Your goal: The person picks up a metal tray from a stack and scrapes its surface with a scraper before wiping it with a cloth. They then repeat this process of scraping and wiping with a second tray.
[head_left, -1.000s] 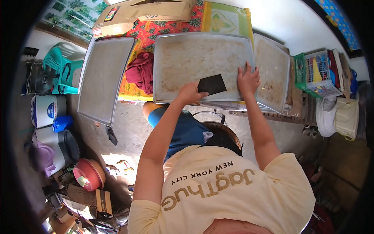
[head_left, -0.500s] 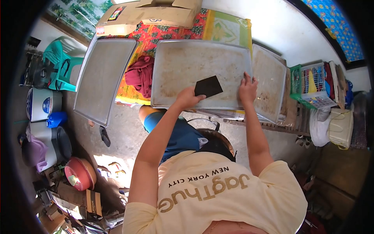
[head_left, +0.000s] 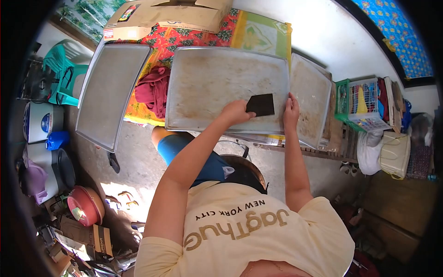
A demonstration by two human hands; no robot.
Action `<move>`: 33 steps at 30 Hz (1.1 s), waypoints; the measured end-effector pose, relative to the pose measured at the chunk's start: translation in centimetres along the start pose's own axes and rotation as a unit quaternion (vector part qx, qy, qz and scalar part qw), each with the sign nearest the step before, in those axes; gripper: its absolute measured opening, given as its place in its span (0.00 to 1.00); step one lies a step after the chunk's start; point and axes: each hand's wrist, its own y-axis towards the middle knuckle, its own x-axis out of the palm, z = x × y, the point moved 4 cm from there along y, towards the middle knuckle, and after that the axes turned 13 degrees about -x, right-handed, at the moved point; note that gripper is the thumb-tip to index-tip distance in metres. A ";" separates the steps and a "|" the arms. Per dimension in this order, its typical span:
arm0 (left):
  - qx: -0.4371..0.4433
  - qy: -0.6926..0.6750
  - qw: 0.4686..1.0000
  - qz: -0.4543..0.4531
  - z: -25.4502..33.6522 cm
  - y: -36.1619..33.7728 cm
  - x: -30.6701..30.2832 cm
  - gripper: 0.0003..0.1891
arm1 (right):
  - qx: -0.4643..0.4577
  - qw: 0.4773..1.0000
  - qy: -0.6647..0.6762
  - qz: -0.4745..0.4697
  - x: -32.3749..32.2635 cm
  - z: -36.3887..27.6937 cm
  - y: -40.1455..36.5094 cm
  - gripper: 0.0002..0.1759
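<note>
My left hand (head_left: 236, 112) pinches one corner of a flat black piece (head_left: 261, 105), which lies over the lower right part of a large metal tray (head_left: 221, 74) with brown stains. At the tray's right edge is my right hand (head_left: 291, 111), its fingers wrapped round the rim. The tray rests on a table with a red and yellow cloth (head_left: 161, 52). A dark red cloth (head_left: 154, 87) lies just left of the tray.
A second tray (head_left: 110, 92) overhangs the table's left end. Another stained tray (head_left: 309, 97) lies at the right. Cardboard boxes (head_left: 184, 16) stand at the back. Baskets (head_left: 342, 99) are farther right, a green chair (head_left: 62, 69) far left.
The black piece and my left hand have moved right across the tray and the piece has turned. My right hand now grips the rim more closely. The whole view has shifted slightly.
</note>
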 end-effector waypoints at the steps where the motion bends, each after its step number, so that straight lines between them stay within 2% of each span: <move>1: 0.005 -0.005 1.000 -0.005 0.0 0.2 0.3 0.17 | 0.018 1.000 0.013 -0.001 0.0 -0.1 0.1 0.21; 4: 0.011 -0.016 1.000 -0.017 -0.3 0.8 0.8 0.17 | 0.053 0.996 0.065 0.008 0.0 -0.1 0.1 0.23; 9: 0.019 -0.013 1.000 -0.012 0.4 0.2 -0.1 0.16 | 0.055 0.998 0.036 0.009 0.2 -0.3 0.0 0.25; 15: 0.036 0.031 0.998 -0.044 -0.1 1.0 1.1 0.21 | 0.050 0.998 0.027 0.011 0.4 -0.1 -0.1 0.25; 18: 0.000 0.038 0.999 -0.019 0.2 0.5 0.8 0.20 | 0.049 0.998 0.031 0.016 0.5 0.0 0.0 0.25; 24: 0.018 0.030 0.999 -0.004 0.1 0.2 0.9 0.20 | 0.047 0.999 0.015 0.011 0.3 -0.7 -0.1 0.25; 27: 0.058 0.053 0.997 -0.009 0.1 0.1 0.9 0.20 | 0.050 0.999 0.004 0.012 0.4 -0.9 -0.1 0.25; 30: 0.029 0.061 0.998 0.000 0.3 0.1 1.1 0.17 | 0.042 0.999 -0.017 0.009 0.3 -0.6 -0.1 0.25; 33: 0.059 0.063 0.996 -0.024 0.4 0.2 1.3 0.17 | 0.037 0.999 -0.021 0.008 0.6 0.1 0.0 0.25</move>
